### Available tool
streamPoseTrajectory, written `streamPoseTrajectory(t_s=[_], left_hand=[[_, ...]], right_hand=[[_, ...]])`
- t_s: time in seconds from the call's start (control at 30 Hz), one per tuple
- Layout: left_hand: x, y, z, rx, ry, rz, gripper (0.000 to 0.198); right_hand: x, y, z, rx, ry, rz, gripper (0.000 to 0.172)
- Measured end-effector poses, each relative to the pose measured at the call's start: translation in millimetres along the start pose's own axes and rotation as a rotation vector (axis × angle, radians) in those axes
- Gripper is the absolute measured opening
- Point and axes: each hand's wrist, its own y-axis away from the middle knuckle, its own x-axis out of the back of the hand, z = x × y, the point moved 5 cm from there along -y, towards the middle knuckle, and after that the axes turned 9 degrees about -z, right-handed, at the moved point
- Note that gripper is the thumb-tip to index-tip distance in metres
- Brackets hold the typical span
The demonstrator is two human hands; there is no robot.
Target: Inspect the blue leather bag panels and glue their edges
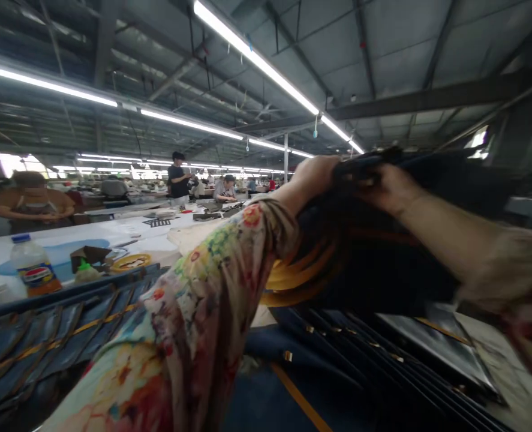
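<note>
Both my arms are raised in front of me, in floral sleeves. My left hand (313, 174) and my right hand (389, 187) grip the top of a thick bundle of dark denim pieces (382, 258) with orange stitching, which I hold up above the table. The bundle hangs down between my forearms and hides what lies behind it. Under it, fanned rows of dark denim pieces (360, 360) lie on the table.
More denim pieces (36, 348) lie fanned at the left. Behind them on a white table (126, 231) stand a Pepsi bottle (34, 267), a small green-capped bottle (84, 271) and a yellow tape roll (131, 261). A seated person (34, 204) and other workers are farther back.
</note>
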Motion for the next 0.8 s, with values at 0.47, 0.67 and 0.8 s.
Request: streamPoseTrajectory(t_s=[0.47,0.67,0.8], left_hand=[[-157.6,271.7,-172.4,-0.052,-0.243,-0.726,0.032],[-203.2,309.4,-188.2,0.023,-0.144,-0.824,0.049],[-209.2,291.6,-186.9,-0.005,-0.185,-0.861,0.054]], right_hand=[[-227.3,140.9,268.6,-0.733,0.060,-0.734,0.006],[-193.4,154.5,271.1,-0.710,0.220,-0.945,0.012],[-85.8,110.4,251.2,-0.649,0.458,-0.738,0.022]])
